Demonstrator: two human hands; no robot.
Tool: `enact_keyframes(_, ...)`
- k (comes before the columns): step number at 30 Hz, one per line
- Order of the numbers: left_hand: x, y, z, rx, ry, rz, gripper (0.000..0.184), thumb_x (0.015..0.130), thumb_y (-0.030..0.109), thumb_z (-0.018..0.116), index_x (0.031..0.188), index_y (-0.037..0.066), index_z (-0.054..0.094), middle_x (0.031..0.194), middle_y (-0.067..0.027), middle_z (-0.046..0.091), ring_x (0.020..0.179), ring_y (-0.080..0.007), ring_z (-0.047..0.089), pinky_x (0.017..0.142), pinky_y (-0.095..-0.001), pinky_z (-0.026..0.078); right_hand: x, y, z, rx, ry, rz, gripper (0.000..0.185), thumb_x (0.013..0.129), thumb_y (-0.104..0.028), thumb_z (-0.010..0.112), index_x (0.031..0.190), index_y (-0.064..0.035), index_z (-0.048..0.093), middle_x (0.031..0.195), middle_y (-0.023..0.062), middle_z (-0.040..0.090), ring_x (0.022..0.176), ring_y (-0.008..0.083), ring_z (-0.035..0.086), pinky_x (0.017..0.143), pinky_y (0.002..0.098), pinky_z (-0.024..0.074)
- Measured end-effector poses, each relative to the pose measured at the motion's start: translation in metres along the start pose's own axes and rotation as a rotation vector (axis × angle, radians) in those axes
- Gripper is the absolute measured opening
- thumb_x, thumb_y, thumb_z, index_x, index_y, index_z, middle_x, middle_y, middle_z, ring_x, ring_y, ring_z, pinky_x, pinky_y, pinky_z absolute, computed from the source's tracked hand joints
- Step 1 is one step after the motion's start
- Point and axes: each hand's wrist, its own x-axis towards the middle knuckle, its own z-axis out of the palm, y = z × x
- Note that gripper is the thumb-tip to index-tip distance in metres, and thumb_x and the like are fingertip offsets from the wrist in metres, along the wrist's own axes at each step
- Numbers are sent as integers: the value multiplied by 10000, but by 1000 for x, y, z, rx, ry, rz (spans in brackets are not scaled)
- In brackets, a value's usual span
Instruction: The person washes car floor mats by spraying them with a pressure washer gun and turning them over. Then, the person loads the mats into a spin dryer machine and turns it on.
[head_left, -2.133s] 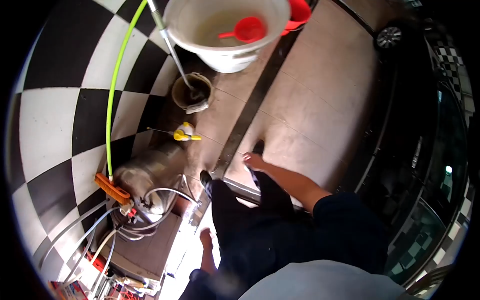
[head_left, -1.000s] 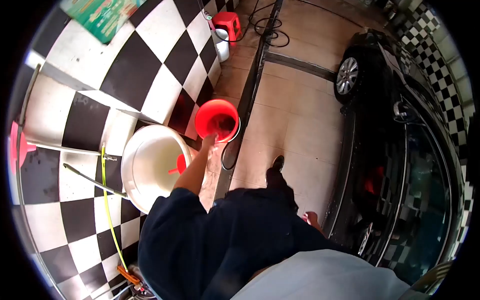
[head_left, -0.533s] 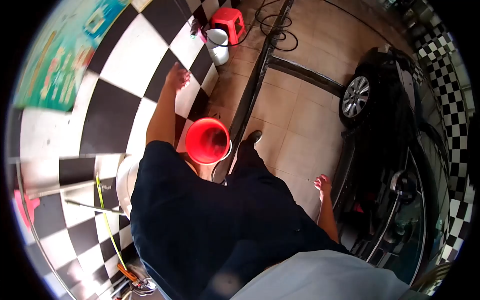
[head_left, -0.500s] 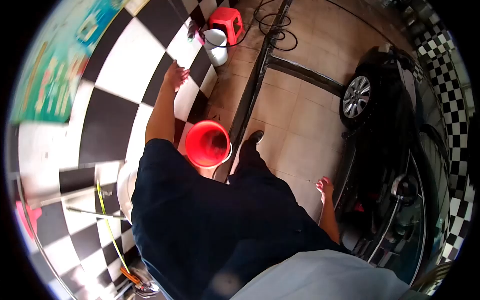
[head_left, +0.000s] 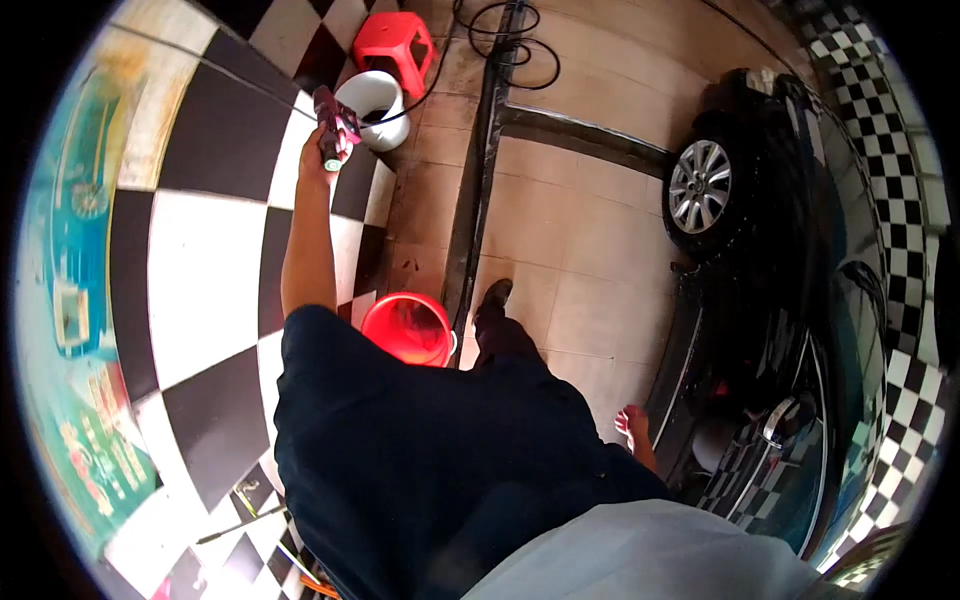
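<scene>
My left hand (head_left: 325,155) is stretched out along the checkered wall, its fingers wrapped round a dark and pink handheld device (head_left: 330,125) with a green tip. This device is beside the white bucket (head_left: 372,108), and a black hose runs from it. Below my left arm, a red bucket (head_left: 408,328) stands on the floor, partly hidden by my dark clothing. My right hand (head_left: 632,420) hangs low near the side of the black car, holding nothing visible, its fingers loosely bent and a little apart.
A red stool (head_left: 395,50) stands behind the white bucket. Black hose coils (head_left: 530,65) lie across a dark floor strip. The black car, with its front wheel (head_left: 700,187), is on the right. A green poster (head_left: 75,250) hangs at the left.
My left hand has left the red bucket, reached forward along the wall and taken hold of the device. The view has moved forward; the large white tub is out of sight.
</scene>
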Motion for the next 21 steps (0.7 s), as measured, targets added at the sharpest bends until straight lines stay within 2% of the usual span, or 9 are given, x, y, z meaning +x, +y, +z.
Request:
enact_keyframes(2, -10, -26, 53, -30, -345, -56, 280, 907, 252, 501, 1048, 10, 510, 791, -99, 592, 666, -207, 575, 614, -345, 474, -1, -28, 29, 7, 54, -62, 217, 832, -141, 563, 1031, -81, 502, 751, 49, 555, 556, 159, 542, 450, 271, 434)
enact_keyframes(4, -30, -64, 121, 0, -263, -12, 270, 900, 253, 519, 1037, 20, 528, 798, -89, 587, 714, -198, 566, 638, -324, 475, 7, -56, 56, -1, -10, -115, 243, 830, -143, 574, 1049, -73, 497, 768, 48, 556, 563, 147, 537, 459, 251, 426)
enact_keyframes(7, -83, -144, 235, 186, -239, 51, 227, 903, 241, 530, 979, 30, 568, 864, -83, 608, 784, -199, 586, 746, -336, 486, 44, -97, 104, -144, -58, -503, 345, 827, -135, 604, 1137, -52, 477, 842, 58, 555, 623, 144, 548, 494, 261, 452)
enact_keyframes(8, -102, -177, 260, 256, -316, -27, 227, 896, 239, 541, 963, 28, 589, 870, -68, 608, 818, -176, 577, 813, -316, 452, 38, -125, 130, -489, 105, -818, 403, 820, -161, 633, 1170, -38, 473, 878, 59, 563, 737, 135, 569, 593, 257, 477)
enact_keyframes(11, -192, -274, 334, 407, -467, -240, 226, 899, 245, 538, 897, 29, 603, 905, -53, 601, 918, -151, 553, 847, -305, 414, -36, -228, 207, -151, 50, -989, 518, 847, -154, 628, 1296, -51, 390, 1200, 113, 534, 1112, 191, 491, 939, 334, 396)
enact_keyframes(17, -368, -384, 375, 303, -652, -826, 283, 882, 162, 590, 1102, 56, 446, 946, -66, 571, 883, -153, 578, 809, -326, 437, -163, -265, 182, 531, -4, -1271, 434, 833, -215, 655, 1168, -12, 465, 1083, 49, 562, 990, 168, 528, 803, 299, 442)
enact_keyframes(18, -391, -398, 375, 347, -687, -875, 296, 876, 167, 600, 1102, 60, 440, 947, -66, 566, 883, -157, 578, 801, -332, 445, -166, -246, 165, 582, 81, -1295, 425, 831, -225, 659, 1147, -6, 478, 1063, 38, 566, 970, 164, 534, 781, 294, 450)
enact_keyframes(19, -417, -412, 375, 393, -723, -920, 309, 871, 171, 610, 1102, 64, 434, 949, -65, 561, 883, -161, 578, 793, -338, 454, -158, -222, 147, 144, 530, -1329, 402, 826, -247, 670, 1100, -3, 507, 986, 23, 593, 911, 162, 556, 729, 278, 457)
enact_keyframes(21, -467, -442, 369, 460, -845, -988, 370, 847, 194, 648, 1113, 66, 425, 949, -62, 554, 875, -183, 581, 764, -341, 485, -149, -166, 111, 413, 538, -1304, 354, 814, -272, 688, 1000, -10, 541, 871, 12, 586, 800, 150, 560, 661, 267, 443)
